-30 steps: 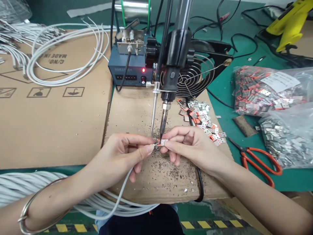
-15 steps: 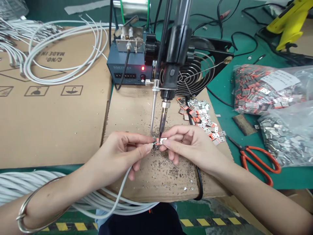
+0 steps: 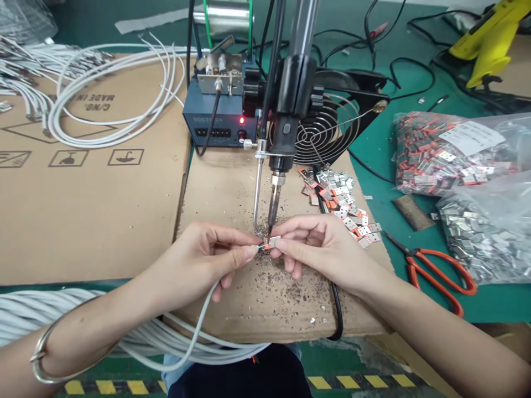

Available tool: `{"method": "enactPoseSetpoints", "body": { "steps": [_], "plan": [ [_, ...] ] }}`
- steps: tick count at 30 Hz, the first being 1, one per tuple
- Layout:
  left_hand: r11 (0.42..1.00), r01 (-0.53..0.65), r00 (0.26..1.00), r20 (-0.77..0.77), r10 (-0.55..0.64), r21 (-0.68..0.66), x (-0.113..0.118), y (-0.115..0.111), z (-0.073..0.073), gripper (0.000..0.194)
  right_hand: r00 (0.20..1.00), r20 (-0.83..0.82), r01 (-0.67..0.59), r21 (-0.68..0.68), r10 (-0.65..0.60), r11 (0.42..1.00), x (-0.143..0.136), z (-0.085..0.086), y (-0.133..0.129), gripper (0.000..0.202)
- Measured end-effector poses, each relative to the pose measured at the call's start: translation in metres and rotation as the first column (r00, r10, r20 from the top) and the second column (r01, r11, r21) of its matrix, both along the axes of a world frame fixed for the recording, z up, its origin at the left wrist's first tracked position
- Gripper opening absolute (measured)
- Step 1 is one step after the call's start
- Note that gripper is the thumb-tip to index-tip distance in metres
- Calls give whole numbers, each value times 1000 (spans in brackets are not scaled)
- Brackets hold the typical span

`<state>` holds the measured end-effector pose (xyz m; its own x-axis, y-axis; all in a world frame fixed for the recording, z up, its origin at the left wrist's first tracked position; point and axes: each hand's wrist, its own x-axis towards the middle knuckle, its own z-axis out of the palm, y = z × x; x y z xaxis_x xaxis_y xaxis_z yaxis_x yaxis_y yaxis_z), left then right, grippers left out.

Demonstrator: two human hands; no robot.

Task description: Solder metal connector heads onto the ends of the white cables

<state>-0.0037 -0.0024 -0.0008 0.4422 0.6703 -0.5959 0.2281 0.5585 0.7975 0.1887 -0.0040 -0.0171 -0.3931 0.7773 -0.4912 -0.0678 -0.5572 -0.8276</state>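
Note:
My left hand (image 3: pixel 224 257) pinches the end of a white cable (image 3: pixel 203 323), which hangs down from the fingers towards a bundle at the lower left. Between thumb and forefinger, my right hand (image 3: pixel 309 243) grips a small metal USB connector (image 3: pixel 274 241) with an orange insert. The cable end and the connector meet under the tip of a soldering iron (image 3: pixel 272 210) held upright in a stand. Beside the iron, a thin bent metal tube (image 3: pixel 258 193) ends just above the joint. Whether the tip touches the connector, I cannot tell.
Loose USB connectors (image 3: pixel 352 213) lie right of the iron. Orange-handled cutters (image 3: pixel 442 271) and bags of orange-insert connectors (image 3: pixel 448 155) and metal shells (image 3: pixel 477 237) are farther right. Behind stand a blue soldering unit (image 3: pixel 219 121), a solder spool (image 3: pixel 228 22) and a fan (image 3: pixel 319 127). Coiled cables (image 3: pixel 120 135) lie left.
The view has shifted slightly. The connector's metal face now looks tilted and less bright; both hands keep their grips at the iron's tip.

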Motion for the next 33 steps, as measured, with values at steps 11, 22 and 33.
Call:
{"method": "enactPoseSetpoints", "body": {
  "steps": [11,22,33],
  "plan": [
    [1000,-18,1000,9,18,15,3,1,2,17,1000,9,-2,-4,2,1000,1,2,-1,19],
    [999,-46,998,-43,45,-22,4,1,1,18,1000,5,-3,12,3,1000,1,2,0,16],
    [997,-59,998,-33,58,-41,3,1,2,13,1000,21,-4,19,3,1000,2,3,0,18]
  ]
}}
